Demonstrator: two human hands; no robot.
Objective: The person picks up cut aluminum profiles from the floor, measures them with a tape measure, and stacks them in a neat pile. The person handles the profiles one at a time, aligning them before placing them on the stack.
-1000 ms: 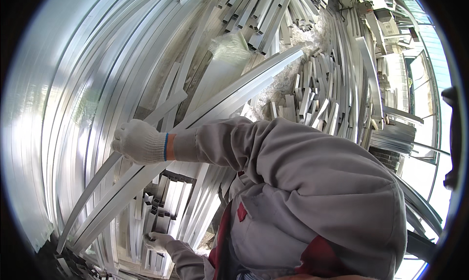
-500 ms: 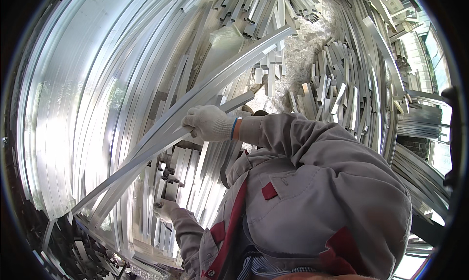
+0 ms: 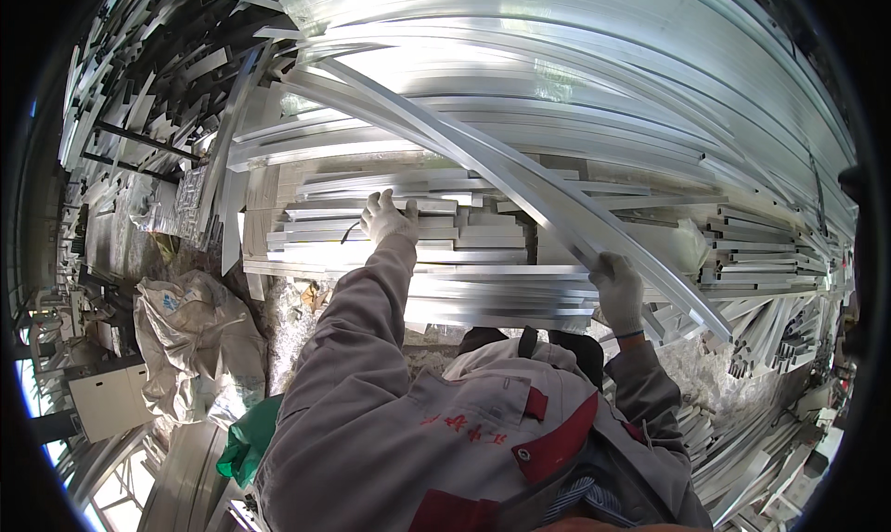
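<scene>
My right hand [image 3: 618, 291], in a whitish glove, is closed on the near edge of a long silvery aluminium profile [image 3: 529, 193]. The profile slants from the far left down to the near right, passing over other metal lengths. My left hand [image 3: 388, 220], also gloved, is open with its fingers spread, over a stack of shorter aluminium bars [image 3: 483, 231]. Whether its fingertips touch those bars I cannot tell. A thin dark strip [image 3: 350, 231] shows beside the left hand.
Long shiny profiles [image 3: 594, 87] lie side by side beyond my hands. Stacked hollow bars [image 3: 761, 244] are at the right. Jumbled metal offcuts [image 3: 176, 96] fill the far left. A crumpled whitish sack [image 3: 200, 337] and a green bag [image 3: 249, 439] are at the near left.
My view has swung round, so the profiles that ran up the picture now run across it. My left hand has gone from curled to spread. The right still grips the long profile.
</scene>
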